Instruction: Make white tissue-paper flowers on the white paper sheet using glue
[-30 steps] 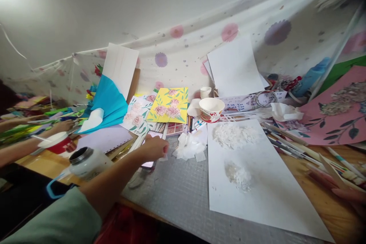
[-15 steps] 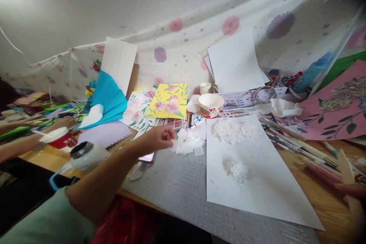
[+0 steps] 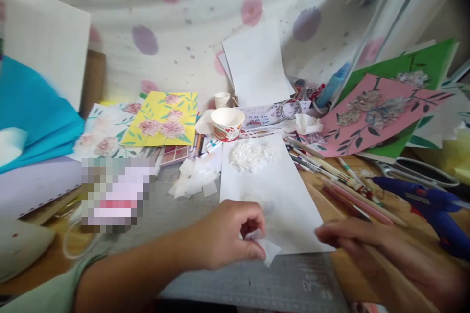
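My left hand [image 3: 223, 234] is closed in a pinch on a small white tissue piece [image 3: 270, 249] near the front edge of a white sheet [image 3: 282, 195]. My right hand [image 3: 370, 249] lies close beside it on the right, fingers stretched toward the piece and blurred by motion. A heap of crumpled white tissue bits [image 3: 251, 155] sits on the far end of the sheet. Loose white tissue squares [image 3: 194, 181] lie to the left of the sheet on the grey cutting mat [image 3: 169, 215].
A paper bowl [image 3: 227, 123] stands behind the sheet. Yellow flower card [image 3: 161, 120] and pink flower card [image 3: 374, 115] flank it. Pencils and brushes [image 3: 338, 173] lie on the right, with a blue glue gun [image 3: 429, 208] and scissors [image 3: 414, 171]. Blue paper [image 3: 33, 112] is at left.
My left hand has come back from the phone and tissue pile toward me, now pinching a tissue piece. My right hand has entered the view. The camera has tilted down and right.
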`<state>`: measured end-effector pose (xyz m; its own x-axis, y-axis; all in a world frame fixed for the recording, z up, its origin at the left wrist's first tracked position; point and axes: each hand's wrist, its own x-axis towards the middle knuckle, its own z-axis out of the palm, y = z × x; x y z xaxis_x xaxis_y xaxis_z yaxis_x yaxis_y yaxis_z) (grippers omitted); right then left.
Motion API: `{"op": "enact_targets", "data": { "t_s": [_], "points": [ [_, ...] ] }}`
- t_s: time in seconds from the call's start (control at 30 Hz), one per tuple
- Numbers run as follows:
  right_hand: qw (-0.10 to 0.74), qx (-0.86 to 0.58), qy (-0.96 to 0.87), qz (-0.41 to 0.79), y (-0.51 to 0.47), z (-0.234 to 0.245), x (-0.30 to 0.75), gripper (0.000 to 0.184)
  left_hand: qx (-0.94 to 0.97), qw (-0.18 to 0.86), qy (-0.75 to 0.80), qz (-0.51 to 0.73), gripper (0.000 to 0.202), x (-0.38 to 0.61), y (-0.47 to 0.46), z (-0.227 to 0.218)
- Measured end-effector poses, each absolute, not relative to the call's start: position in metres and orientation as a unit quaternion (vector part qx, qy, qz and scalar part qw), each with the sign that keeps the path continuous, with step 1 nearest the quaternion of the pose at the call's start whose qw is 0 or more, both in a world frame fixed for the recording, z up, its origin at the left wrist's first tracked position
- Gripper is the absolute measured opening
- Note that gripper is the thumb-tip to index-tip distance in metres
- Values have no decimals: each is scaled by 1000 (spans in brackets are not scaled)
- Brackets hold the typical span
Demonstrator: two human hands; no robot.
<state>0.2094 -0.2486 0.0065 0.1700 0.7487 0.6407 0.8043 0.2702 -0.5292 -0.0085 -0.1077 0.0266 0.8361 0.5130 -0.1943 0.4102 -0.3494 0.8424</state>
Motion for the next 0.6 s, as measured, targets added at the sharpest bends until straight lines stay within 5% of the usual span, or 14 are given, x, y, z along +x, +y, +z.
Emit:
{"op": "enact_targets", "data": {
  "t_s": [0.13,0.37,0.47,0.6],
  "points": [
    [432,-544,-709,116,-237,-2,180,25,832,473,276,86,18,-5,-117,14],
    [422,-576,-688,130,-221,-27,159,16,840,496,206,76,22,-14,-111,8],
    [418,-575,-694,116,-221,-30,159,17,873,438,196,85,6,-17,-109,5],
    [377,-566,-721,136,-222,-25,165,21,920,327,200,77,9,-18,-107,-1]
  ]
}}
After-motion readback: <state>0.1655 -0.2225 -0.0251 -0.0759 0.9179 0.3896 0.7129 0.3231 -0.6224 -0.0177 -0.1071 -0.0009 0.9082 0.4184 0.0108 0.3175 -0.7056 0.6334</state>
